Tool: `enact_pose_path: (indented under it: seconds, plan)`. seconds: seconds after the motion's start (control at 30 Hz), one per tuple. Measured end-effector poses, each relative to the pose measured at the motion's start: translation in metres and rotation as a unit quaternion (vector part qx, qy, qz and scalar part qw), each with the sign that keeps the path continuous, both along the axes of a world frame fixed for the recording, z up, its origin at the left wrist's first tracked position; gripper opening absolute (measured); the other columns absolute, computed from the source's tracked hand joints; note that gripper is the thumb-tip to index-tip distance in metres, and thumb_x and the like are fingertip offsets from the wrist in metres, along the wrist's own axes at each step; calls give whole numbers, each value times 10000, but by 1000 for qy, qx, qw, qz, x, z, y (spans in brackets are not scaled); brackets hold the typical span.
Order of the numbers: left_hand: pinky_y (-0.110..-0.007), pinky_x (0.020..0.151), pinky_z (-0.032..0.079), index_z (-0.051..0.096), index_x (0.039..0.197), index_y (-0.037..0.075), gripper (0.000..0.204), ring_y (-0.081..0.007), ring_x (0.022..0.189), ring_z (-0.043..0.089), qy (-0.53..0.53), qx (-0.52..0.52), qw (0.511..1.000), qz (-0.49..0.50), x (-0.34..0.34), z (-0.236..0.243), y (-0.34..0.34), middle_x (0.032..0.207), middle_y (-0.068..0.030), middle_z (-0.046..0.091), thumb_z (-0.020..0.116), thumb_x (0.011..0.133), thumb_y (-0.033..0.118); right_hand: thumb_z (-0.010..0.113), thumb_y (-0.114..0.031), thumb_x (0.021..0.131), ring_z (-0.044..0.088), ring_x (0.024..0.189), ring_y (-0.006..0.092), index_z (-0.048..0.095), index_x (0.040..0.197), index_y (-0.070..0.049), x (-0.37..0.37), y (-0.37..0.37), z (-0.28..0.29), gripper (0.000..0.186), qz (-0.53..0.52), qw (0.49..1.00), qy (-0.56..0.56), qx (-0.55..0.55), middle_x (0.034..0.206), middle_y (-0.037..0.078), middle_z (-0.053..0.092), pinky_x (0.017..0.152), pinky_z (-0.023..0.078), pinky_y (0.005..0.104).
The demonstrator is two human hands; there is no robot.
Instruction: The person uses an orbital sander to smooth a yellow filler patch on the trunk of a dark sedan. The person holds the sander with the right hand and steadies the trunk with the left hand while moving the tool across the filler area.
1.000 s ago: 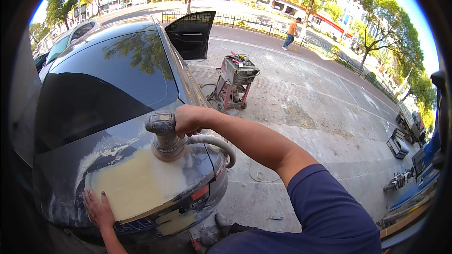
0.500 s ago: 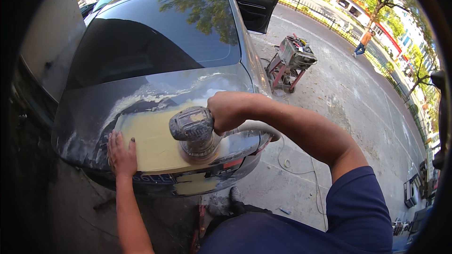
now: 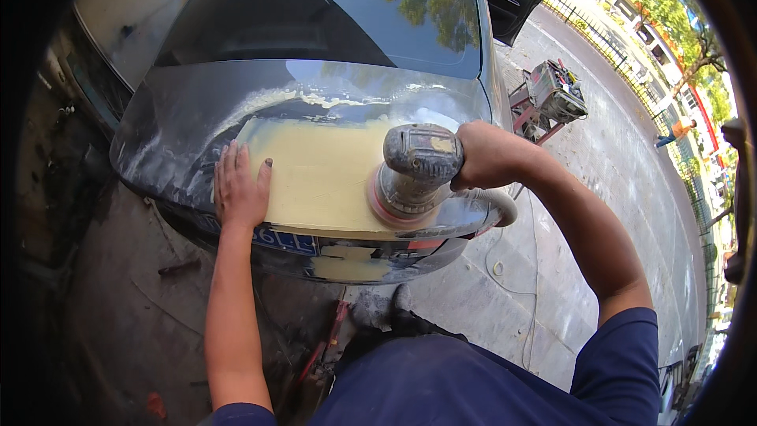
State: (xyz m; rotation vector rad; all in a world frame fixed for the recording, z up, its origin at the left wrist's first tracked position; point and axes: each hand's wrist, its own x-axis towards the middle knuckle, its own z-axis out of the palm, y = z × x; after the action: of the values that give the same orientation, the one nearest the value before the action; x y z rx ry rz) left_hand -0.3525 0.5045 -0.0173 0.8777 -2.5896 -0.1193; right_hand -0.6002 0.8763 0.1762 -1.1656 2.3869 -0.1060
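Of the hands (image 3: 490,155), the right grips a sander (image 3: 423,156) on filler (image 3: 319,177)

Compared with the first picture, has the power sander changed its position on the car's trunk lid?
Yes. Judged against the fixed rear window, the power sander has moved away from it, toward the rear edge of the trunk lid.

The sander's (image 3: 413,176) underside is hidden against the pale filler (image 3: 315,170), the right grip (image 3: 490,156) covers one end of its body, and the grey hose's (image 3: 505,205) far end is out of sight. The left forearm (image 3: 235,308) hides part of the number plate (image 3: 285,241); the top edge crops the rear window (image 3: 331,20), and a distant person (image 3: 677,132) (in orange, far right) is too small to make out clearly.
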Motion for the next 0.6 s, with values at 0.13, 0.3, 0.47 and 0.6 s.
enact_pose_path:
  seconds: [0.13,0.3,0.47,0.6]
  plan:
    - [-528,1449,261,567,1704,32,739,-405,1732,392,-1,-11,1000,-2,1,-1,-1,1832,-216,484,652,1158,524,956,-193,777,831,884,426,865,1033,52,-3,-3,1,366,11,1000,5,-1,940,272,837,892,658,482]
    - [-521,1450,264,572,1701,44,735,-397,1735,387,-6,7,1000,12,-1,1,3,1828,-208,492,654,1157,531,906,-79,807,753,603,216,793,881,77,-47,0,7,206,-192,979,-65,-32,725,115,755,543,595,372]
    - [-518,1453,259,579,1695,53,723,-390,1736,384,-5,-2,1000,11,-3,-1,2,1824,-200,498,660,1154,526,932,-121,808,782,666,240,826,971,72,-15,6,6,274,-133,988,-77,-7,789,147,801,649,636,400]
    - [-520,1453,257,577,1698,59,720,-387,1733,388,-7,-4,1000,8,-2,-1,0,1824,-197,500,660,1154,523,865,-195,809,839,960,481,863,1004,98,17,-5,2,352,39,999,-15,-24,994,346,827,951,670,503]
